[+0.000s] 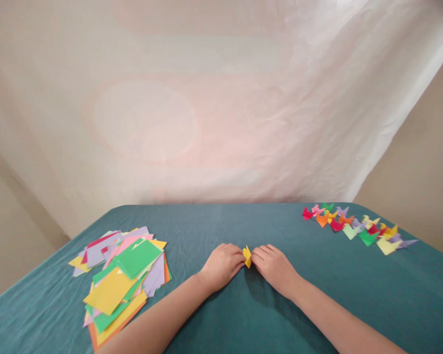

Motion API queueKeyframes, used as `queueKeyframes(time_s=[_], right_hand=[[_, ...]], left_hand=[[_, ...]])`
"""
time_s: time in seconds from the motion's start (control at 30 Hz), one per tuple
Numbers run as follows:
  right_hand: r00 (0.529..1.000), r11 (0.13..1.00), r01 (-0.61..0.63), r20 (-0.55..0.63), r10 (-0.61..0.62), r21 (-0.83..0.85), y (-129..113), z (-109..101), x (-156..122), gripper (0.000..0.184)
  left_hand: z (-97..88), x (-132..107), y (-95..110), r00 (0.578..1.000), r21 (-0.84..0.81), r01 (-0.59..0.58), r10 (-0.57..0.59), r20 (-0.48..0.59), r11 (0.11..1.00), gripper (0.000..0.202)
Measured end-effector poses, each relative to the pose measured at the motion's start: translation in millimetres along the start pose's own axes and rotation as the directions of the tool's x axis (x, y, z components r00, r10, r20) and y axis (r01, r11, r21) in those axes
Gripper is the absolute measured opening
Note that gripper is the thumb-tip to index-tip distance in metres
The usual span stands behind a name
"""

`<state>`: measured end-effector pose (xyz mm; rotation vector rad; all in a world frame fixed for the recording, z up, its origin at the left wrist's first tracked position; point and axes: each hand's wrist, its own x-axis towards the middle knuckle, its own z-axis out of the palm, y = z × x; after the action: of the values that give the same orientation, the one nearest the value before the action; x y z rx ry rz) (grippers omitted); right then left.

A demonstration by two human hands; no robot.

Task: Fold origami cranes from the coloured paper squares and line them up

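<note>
A small folded piece of yellow paper (247,255) stands on the teal tablecloth (317,290) at the middle of the table. My left hand (222,265) pinches its left side with curled fingers. My right hand (274,267) pinches its right side the same way. Both hands rest on the cloth, knuckles up, with the paper between their fingertips.
A loose pile of coloured paper squares (121,275) lies at the left front. A cluster of several folded paper figures (354,227) in mixed colours sits at the far right. A pale cloth backdrop (214,108) hangs behind the table.
</note>
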<state>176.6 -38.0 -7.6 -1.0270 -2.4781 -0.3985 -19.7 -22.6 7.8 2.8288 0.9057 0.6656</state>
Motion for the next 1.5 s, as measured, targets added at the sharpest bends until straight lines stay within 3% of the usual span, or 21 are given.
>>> queueKeyframes(time_s=[0.17, 0.3, 0.63, 1.1, 1.33, 1.5], right_hand=[[0.999, 0.994, -0.033, -0.021, 0.035, 0.105, 4, -1, -3, 0.016], [0.997, 0.964, -0.074, -0.005, 0.078, 0.255, 7, -2, -5, 0.012], [0.951, 0.793, -0.286, 0.059, 0.303, 0.538, 7, 9, -2, 0.016], [0.908, 0.728, -0.407, 0.162, 0.386, 0.551, 10, 19, 4, 0.017], [0.904, 0.712, -0.416, 0.175, 0.389, 0.566, 11, 19, 4, 0.017], [0.902, 0.697, -0.419, 0.175, 0.395, 0.582, 10, 18, 4, 0.017]], left_hand=[[2.2, 3, -4, 1.0, 0.004, -0.005, 0.005, 0.009, 1.0, 0.021], [4.8, 2, -7, 0.998, -0.086, 0.05, -0.052, -0.021, 0.995, 0.016], [7.9, 4, -9, 0.981, -0.237, 0.179, -0.193, -0.037, 0.955, 0.014], [10.3, 4, -10, 0.97, -0.206, 0.227, -0.239, -0.035, 0.952, 0.019], [19.2, 7, -8, 0.942, -0.118, 0.321, -0.329, -0.059, 0.94, 0.018], [20.9, 6, -9, 0.942, -0.102, 0.32, -0.328, -0.067, 0.942, 0.017]])
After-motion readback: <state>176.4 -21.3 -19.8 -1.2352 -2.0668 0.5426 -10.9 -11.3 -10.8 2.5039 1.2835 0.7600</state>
